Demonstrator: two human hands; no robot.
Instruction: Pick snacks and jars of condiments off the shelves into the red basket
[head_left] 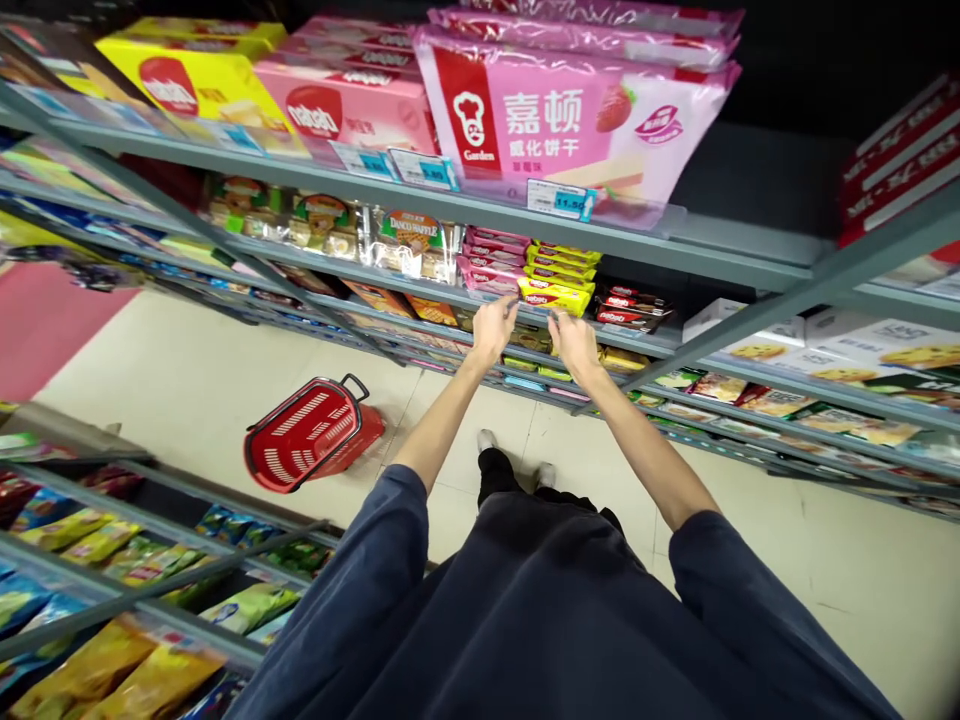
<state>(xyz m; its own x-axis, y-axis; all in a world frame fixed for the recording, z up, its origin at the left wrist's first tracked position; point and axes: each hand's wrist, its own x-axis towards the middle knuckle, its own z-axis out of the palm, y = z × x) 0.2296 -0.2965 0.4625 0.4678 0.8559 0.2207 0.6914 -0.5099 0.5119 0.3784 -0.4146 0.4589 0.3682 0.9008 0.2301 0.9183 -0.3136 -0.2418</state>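
Both my arms reach forward to a middle shelf of packaged wafers. My left hand [493, 331] has its fingers curled together by the left end of the front yellow nabati wafer pack [556, 296], just below the pink wafer packs [491, 272]. Close under the right part of that yellow pack is my right hand [576, 346], its fingers also bent inward. Whether either hand grips a pack or the shelf edge is hidden. More yellow packs are stacked behind the front one, with dark nabati packs [628, 308] to the right.
A red shopping basket [315, 432] stands on the tiled floor at my left. Overhead, an upper shelf [480, 190] juts out with large pink Garden wafer bags [559, 120] and nabati boxes [352, 105]. Behind the basket, another rack [225, 565] holds snack bags.
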